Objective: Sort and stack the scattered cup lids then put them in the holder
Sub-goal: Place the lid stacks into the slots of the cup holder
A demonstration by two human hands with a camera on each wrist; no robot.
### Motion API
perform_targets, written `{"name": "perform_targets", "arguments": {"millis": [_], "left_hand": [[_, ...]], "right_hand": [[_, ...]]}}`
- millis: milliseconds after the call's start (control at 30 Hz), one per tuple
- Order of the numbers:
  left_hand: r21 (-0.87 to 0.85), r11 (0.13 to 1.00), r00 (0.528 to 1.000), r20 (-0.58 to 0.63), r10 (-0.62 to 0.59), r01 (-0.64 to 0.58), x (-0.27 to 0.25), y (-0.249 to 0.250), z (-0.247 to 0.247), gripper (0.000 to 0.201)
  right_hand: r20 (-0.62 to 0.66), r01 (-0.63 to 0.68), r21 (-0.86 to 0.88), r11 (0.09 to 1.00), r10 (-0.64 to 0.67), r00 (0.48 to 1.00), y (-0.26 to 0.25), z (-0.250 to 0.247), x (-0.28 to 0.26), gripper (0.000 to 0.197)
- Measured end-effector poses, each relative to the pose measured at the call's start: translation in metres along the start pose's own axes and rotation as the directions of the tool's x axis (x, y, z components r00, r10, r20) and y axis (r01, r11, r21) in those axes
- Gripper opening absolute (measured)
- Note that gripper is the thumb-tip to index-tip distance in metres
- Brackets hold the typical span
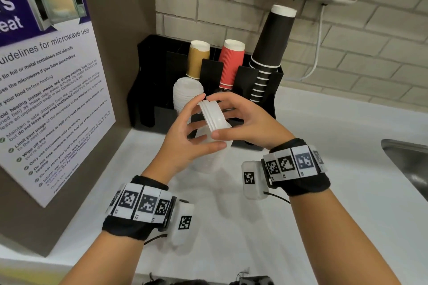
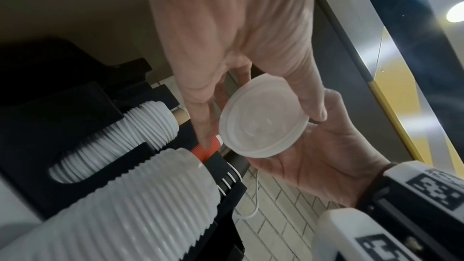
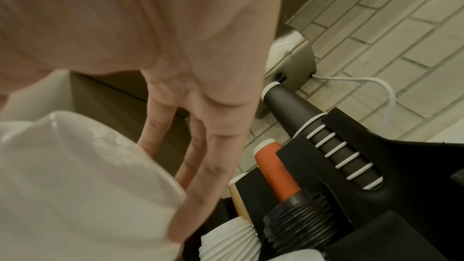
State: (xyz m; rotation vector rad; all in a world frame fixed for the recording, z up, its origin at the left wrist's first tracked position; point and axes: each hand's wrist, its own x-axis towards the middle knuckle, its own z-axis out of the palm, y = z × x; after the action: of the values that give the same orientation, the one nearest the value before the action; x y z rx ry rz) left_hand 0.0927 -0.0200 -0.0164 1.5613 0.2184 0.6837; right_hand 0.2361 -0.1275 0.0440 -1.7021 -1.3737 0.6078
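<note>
Both hands pinch a small stack of white lids [image 1: 212,118] by its rim, left hand [image 1: 183,136] and right hand [image 1: 245,122], just before the holder [image 1: 266,90]. Held loosely edge-on, the lids could slide apart and drop onto the surface [image 1: 324,136].
</note>
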Motion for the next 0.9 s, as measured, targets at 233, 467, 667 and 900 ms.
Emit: {"name": "perform_targets", "arguments": {"millis": [233,467,667,900], "left_hand": [[-0.012,1.0,1.0,-0.008,-0.016,0.016,0.001,-0.003,-0.005,0.096],[0.078,0.997,0.991,-0.133,0.033,-0.022,-0.001,-0.003,-0.027,0.057],[0.115,0.993,0.984,-0.174,0.031,-0.011,-0.002,-0.009,-0.034,0.044],[0.179,0.984,0.983,-0.183,0.027,0.007,-0.003,-0.009,-0.036,0.034]], "right_hand": [[-0.161,0.052,-0.015,0.999,-0.053,0.986,0.012,-0.016,0.003,0.06],[-0.516,-0.204,-0.216,0.955,0.066,0.854,0.076,-0.076,0.017,0.065],[-0.373,-0.365,-0.539,0.759,0.174,0.911,0.107,-0.081,0.037,0.083],[-0.243,-0.323,-0.906,0.274,0.288,0.926,0.119,-0.056,0.057,0.074]]}}
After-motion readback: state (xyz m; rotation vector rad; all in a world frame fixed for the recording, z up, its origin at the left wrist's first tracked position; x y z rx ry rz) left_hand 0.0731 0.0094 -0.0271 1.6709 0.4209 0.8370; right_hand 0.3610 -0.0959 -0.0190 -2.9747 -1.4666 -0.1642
